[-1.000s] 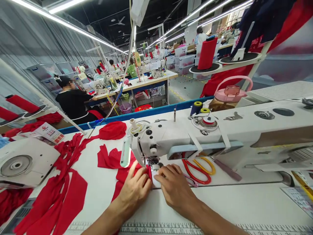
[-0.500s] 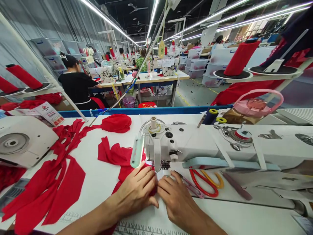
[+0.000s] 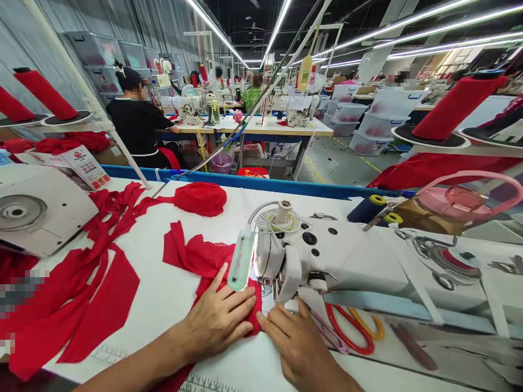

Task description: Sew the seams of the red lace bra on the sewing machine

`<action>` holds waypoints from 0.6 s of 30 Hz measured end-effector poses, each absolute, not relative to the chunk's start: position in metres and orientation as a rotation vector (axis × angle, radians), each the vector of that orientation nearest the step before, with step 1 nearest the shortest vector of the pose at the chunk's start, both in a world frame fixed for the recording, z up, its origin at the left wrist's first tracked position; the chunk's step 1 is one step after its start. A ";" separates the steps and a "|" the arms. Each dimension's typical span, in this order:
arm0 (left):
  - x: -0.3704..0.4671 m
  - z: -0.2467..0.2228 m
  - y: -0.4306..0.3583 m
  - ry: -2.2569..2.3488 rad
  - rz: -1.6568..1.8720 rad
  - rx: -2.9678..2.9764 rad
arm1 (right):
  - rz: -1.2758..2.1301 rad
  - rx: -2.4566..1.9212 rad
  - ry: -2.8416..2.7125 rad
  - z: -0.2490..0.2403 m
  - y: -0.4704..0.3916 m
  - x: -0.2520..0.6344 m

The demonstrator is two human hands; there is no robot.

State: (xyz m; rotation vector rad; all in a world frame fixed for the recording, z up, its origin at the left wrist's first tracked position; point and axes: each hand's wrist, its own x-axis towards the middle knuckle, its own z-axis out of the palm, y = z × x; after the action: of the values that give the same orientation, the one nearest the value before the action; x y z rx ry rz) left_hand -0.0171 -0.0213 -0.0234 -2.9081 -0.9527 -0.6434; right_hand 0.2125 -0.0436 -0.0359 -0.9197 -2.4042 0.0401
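My left hand (image 3: 223,316) lies flat with its fingers spread on a piece of red fabric (image 3: 200,256), just left of the needle area of a white sewing machine (image 3: 281,250). The fabric's edge reaches under the machine's head. Close to its right edge is my right hand (image 3: 290,337), fingers bent and close together, the index fingertip at the cloth's edge. Whether that hand pinches anything is hidden. A pale green lamp strip (image 3: 241,261) hangs over my left fingertips.
Red fabric strips (image 3: 110,294) spread over the left side, beside another machine (image 3: 36,212). Red-handled scissors (image 3: 351,332) lie at right under the machine arm. Thread spools (image 3: 457,106) and a pink-lidded bottle (image 3: 453,204) stand behind. A person (image 3: 139,122) sits at a farther table.
The view has turned slightly, so the machine appears farther right. My left hand has shifted left and flattened, and the gap between my hands shows more of the red fabric.
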 end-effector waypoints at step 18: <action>0.002 -0.032 -0.033 -1.047 -0.748 -2.733 | 0.067 -0.929 -2.367 -0.041 -0.044 0.224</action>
State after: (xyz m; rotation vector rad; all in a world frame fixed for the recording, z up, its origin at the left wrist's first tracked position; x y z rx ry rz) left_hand 0.0022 -0.0331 -0.0316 -2.7332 -1.0470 -0.7480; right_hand 0.2239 -0.0443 -0.0413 -0.9287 -2.3671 0.0666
